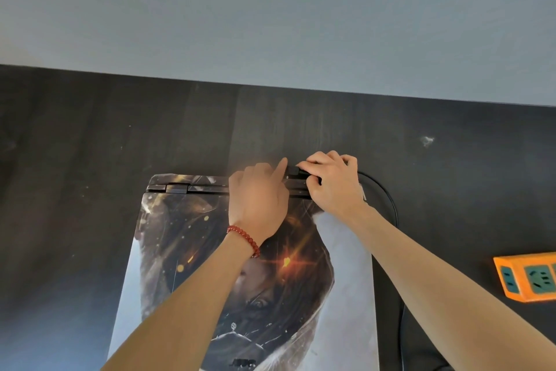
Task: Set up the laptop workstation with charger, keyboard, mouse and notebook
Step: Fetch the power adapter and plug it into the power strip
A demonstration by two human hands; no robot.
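Note:
A closed laptop [186, 250] with a printed picture on its lid lies on the dark desk [90, 145], its hinge edge away from me. My right hand [334, 181] pinches the black charger plug [293, 171] at the laptop's rear edge, right of centre. The plug's black cable [388, 193] curves off to the right and down along the laptop's side. My left hand [258, 199], with a red bead bracelet on the wrist, rests on the lid by the hinge, its index finger touching the plug. Keyboard, mouse and notebook are out of view.
An orange power strip [529, 277] with green sockets lies at the right edge of the desk. A pale grey wall [270, 9] runs right behind the desk's far edge. A small white scuff [427, 140] marks the desk at back right.

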